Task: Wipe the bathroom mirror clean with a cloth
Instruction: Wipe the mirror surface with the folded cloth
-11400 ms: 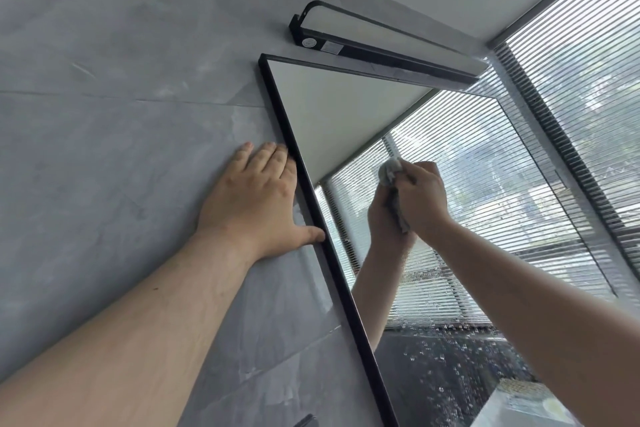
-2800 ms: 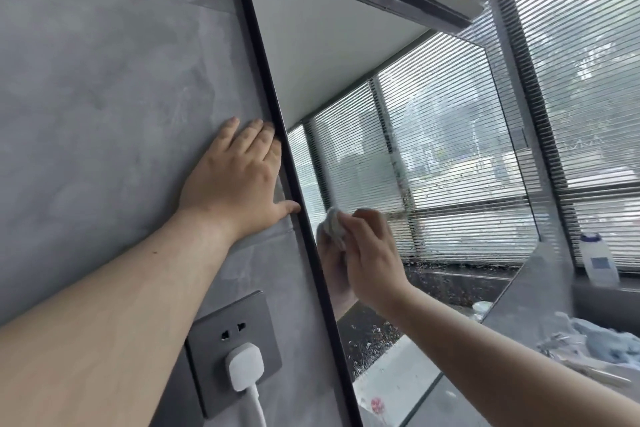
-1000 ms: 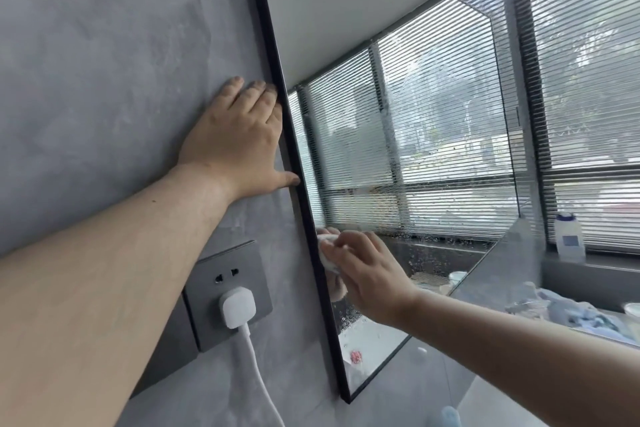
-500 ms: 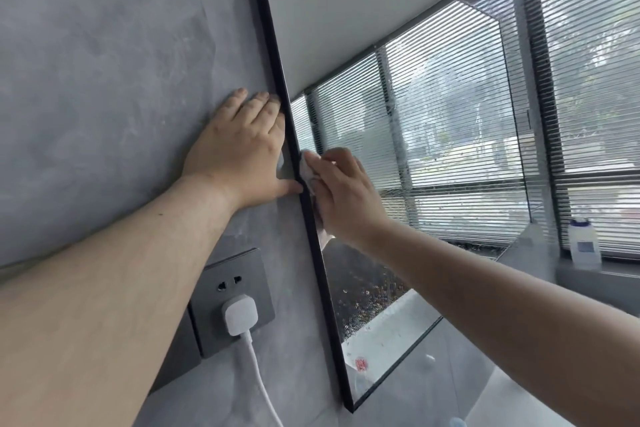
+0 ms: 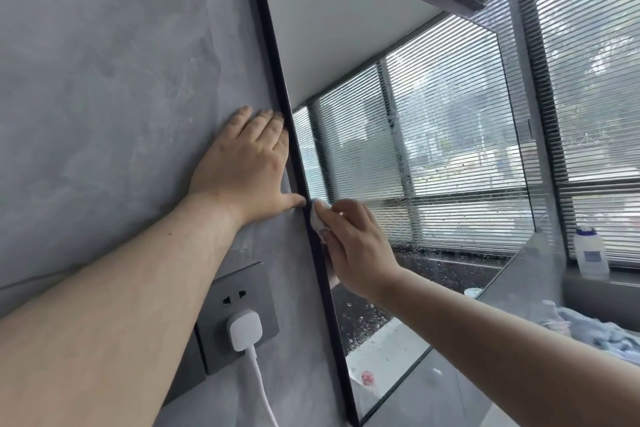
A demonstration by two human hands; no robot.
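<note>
Mirror [image 5: 408, 136] hangs on the grey wall [image 5: 104, 87], its lower glass speckled with droplets [image 5: 363, 319]; I'd judge it rigid, slick when wet and breakable, wanting even pressure and bracing off the wall, not the glass. The right hand [image 5: 356, 246] bunches a white cloth [image 5: 318, 219] against the glass beside the left edge of the frame [image 5: 277, 80]. The left hand [image 5: 249, 167] lies flat, fingers straight, on the wall, thumb touching the frame.

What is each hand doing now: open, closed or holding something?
Left hand: open, flat on the grey wall.
Right hand: holding a small white cloth on the black-framed mirror.
</note>
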